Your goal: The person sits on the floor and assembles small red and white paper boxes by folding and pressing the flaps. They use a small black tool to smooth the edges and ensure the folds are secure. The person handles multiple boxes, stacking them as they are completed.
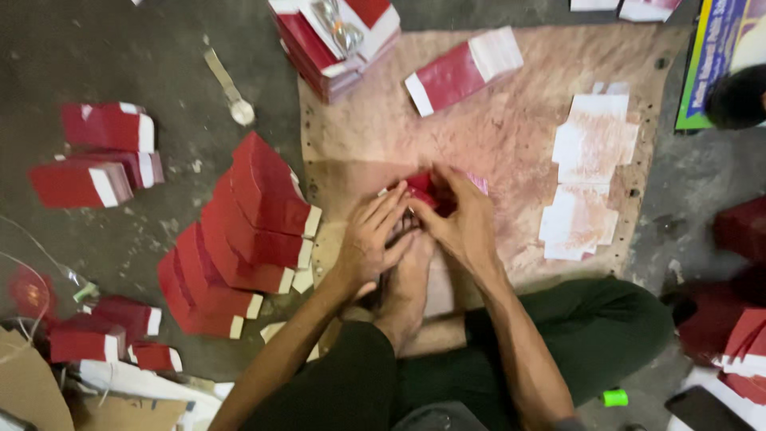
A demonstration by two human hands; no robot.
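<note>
The person sits on the floor with both hands meeting over a stained cardboard mat (511, 136). The left hand (369, 239) and the right hand (461, 217) are both closed narrowly around a small red folded piece (423, 191), the fingers pinching and pressing its edges. The piece sits near the middle of the mat's near edge, just above the person's bare foot (407, 279), which rests on the mat beneath the hands.

Judging from how things lie, a good share of the work looks done. Just left of the mat, a fanned row of red folded pieces with white ends (239, 239) leans stacked, and further left of the mat more small red stacks (104, 156) lie scattered on the floor. At the mat's far left corner stands a pile of flat red-and-white pieces (335, 40) with a metal tool (339, 30) on top, and one loose red-and-white piece (463, 70) lies on the mat's far side. On the right part of the mat lie pale sheets (586, 175), seemingly stuck flat. That pile suggests plenty is left to fold. A white spoon-like stick (229, 86) lies on the floor left of the mat's far corner.
</note>
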